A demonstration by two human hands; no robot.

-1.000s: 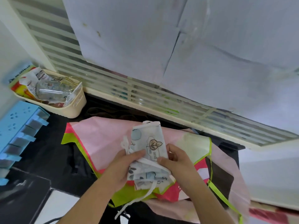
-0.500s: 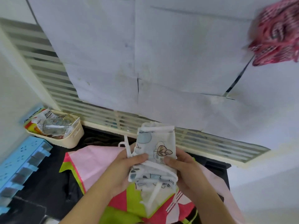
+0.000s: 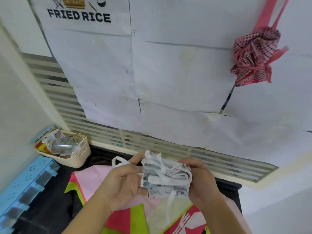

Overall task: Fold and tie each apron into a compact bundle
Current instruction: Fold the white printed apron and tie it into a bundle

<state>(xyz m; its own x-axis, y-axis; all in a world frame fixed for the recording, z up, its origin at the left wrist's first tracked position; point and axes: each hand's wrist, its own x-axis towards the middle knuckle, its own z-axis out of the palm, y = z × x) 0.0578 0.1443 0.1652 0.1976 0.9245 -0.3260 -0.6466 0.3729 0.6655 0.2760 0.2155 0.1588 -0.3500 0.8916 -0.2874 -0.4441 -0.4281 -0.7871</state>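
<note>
Black counter (image 3: 50,215) — pink apron (image 3: 94,179), cream basket (image 3: 79,157)

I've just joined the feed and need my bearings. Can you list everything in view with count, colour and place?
Folded apron bundle: one, white with a grey-blue print, held between both hands, white ties wrapped round it and one end hanging down.
Flat apron: one, pink with lime and red panels, spread on the dark counter under the hands.
Tied bundle: one, red check, hanging by a pink strap on the wall, upper right.
Basket: one, cream, back left of the counter, holding a clear jar and wrappers.
Plastic rack: one, light blue, far left.
Paper sheets: several, white, covering the wall; one reads FRIED RICE.
Left hand: grips the bundle's left side.
Right hand: grips its right side.
</note>
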